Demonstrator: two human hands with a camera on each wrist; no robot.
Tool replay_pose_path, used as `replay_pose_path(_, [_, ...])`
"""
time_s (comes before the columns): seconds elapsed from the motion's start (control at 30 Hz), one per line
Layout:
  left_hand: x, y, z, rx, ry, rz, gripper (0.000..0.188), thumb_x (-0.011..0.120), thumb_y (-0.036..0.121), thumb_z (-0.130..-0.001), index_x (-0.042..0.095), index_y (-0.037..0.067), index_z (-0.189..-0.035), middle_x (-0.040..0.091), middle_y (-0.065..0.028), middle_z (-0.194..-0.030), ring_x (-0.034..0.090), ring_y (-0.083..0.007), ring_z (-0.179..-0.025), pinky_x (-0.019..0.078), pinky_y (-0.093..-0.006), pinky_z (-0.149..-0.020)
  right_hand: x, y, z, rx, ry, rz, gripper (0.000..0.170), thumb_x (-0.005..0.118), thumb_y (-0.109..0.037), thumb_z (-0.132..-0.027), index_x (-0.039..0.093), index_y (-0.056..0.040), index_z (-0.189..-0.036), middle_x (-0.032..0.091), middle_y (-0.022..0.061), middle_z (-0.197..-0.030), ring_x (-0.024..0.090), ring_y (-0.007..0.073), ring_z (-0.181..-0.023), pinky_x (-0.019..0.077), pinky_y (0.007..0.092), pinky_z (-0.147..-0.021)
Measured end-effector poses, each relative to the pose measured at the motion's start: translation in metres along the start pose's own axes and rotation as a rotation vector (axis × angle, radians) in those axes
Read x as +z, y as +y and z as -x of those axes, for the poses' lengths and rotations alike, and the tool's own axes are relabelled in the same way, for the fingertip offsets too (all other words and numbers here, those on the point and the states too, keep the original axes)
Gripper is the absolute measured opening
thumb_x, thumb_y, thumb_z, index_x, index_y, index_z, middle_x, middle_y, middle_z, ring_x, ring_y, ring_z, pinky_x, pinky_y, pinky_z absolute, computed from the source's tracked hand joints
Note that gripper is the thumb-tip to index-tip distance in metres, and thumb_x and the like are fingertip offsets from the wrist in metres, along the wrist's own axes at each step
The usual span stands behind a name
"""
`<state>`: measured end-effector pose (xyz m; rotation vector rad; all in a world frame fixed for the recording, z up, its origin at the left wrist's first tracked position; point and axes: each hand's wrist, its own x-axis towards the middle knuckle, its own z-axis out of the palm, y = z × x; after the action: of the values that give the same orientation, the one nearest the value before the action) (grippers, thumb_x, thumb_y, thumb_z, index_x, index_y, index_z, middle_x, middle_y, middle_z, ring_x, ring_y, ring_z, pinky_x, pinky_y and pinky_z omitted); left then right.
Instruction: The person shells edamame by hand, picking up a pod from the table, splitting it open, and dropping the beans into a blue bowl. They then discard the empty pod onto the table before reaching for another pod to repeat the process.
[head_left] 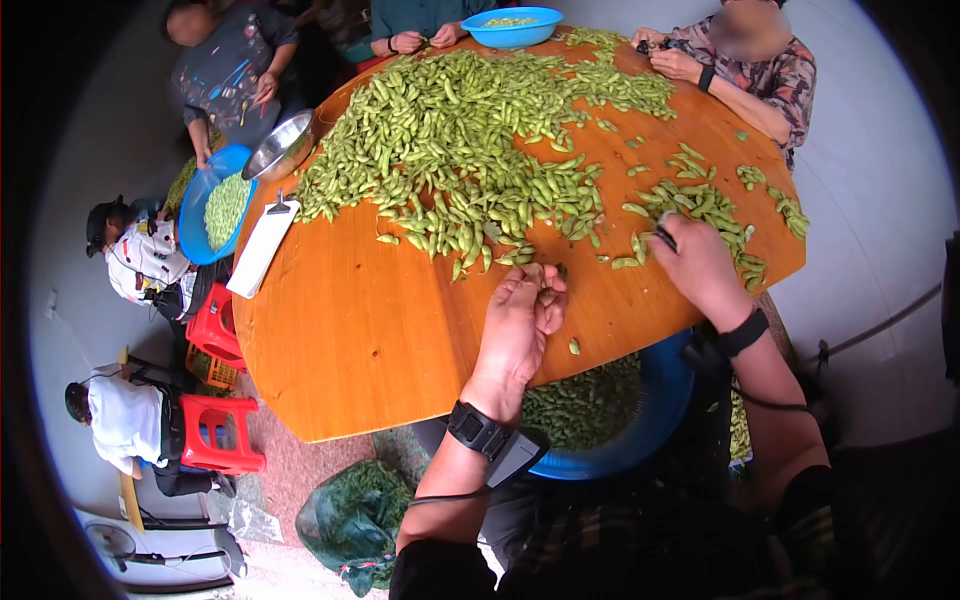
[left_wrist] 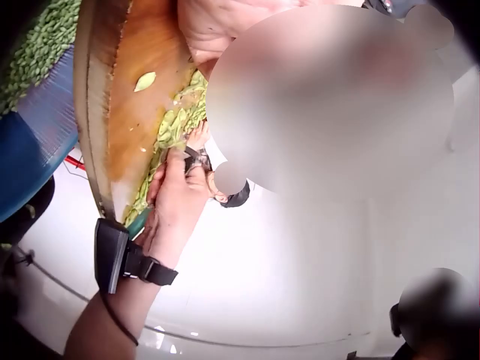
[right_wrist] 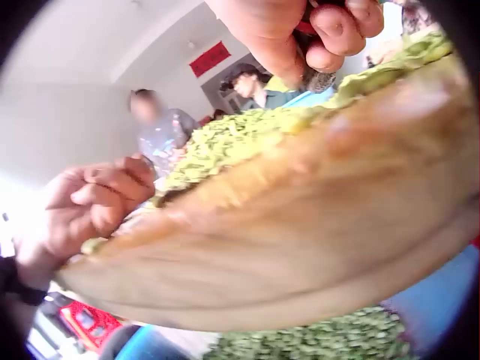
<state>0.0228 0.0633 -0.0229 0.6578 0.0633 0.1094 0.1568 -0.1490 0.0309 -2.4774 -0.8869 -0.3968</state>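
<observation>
My left hand (head_left: 520,315) is at the table's near edge, palm turned up and fingers curled. A small dark pod-like piece (right_wrist: 172,196) shows at its fingertips. My right hand (head_left: 700,265) is over a small heap of green soybean pods (head_left: 700,205) on the right. Its fingers curl round a small dark tool (head_left: 665,238) with a red part; I cannot tell its kind. In the right wrist view this hand's fingers (right_wrist: 337,34) are close above the table edge. A single shelled bean (head_left: 574,346) lies on the wood near my left wrist.
A large pod pile (head_left: 450,130) covers the far part of the wooden table (head_left: 340,330). Below its near edge, a blue basin (head_left: 665,400) holds shelled beans. A steel bowl (head_left: 280,145) and white clipboard (head_left: 265,250) are at the left edge. Several people sit around, with red stools (head_left: 220,440) at left.
</observation>
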Motion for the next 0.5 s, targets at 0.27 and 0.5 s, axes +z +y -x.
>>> replay_pose_path(0.27, [0.055,-0.030,0.061,0.588,0.003,-1.990,0.031,0.052,-0.006,-0.077,0.053,-0.005,-0.108,0.048,-0.0204,-0.093,0.051,-0.0381,-0.086,0.0462,-0.0443,-0.079,-0.010,0.025,0.025,-0.056,-0.032,-0.016,0.013,0.058,-0.011,-0.086,0.052,0.0008,-0.090,0.060,0.0240,-0.083,0.059,0.0435,-0.082,0.0483,0.0498,-0.069])
replay_pose_path(0.5, [0.073,-0.046,0.089,0.462,-0.258,-1.861,0.039,0.056,-0.007,-0.073,0.056,-0.003,-0.112,0.054,-0.0179,-0.104,0.056,-0.0354,-0.098,0.0503,-0.0412,-0.083,-0.003,-0.009,0.014,-0.223,-0.235,-0.029,0.019,0.057,-0.021,-0.092,0.055,-0.0024,-0.089,0.063,0.0187,-0.075,0.062,0.0367,-0.070,0.0487,0.0464,-0.061])
